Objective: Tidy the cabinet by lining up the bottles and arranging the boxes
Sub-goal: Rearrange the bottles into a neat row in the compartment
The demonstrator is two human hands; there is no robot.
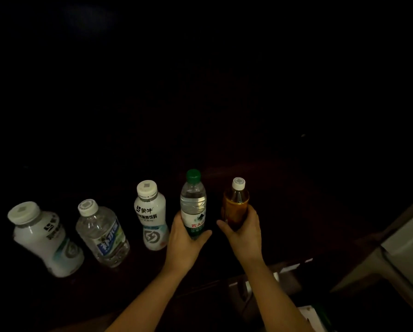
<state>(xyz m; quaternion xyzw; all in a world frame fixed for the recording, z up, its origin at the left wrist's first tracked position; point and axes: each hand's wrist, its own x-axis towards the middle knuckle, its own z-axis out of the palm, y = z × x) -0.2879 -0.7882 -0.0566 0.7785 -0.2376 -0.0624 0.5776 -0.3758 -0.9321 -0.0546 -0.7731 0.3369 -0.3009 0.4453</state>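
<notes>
Bottles are standing in a row at six o'clock. Left hand (185,238) is gripping the green-cap bottle (193,202). Right hand (245,232), at its three o'clock, is gripping the brown bottle (235,204).

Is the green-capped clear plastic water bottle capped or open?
Capped: the green-capped clear plastic water bottle shows its green cap on top, held in the left hand.

A dim domestic storage spot, seemingly the inside of a dark wooden cabinet (284,188). Retail drink bottles (150,214) stand in a row along its shelf, and a pale appliance-like panel (406,248) sits right of them.
</notes>
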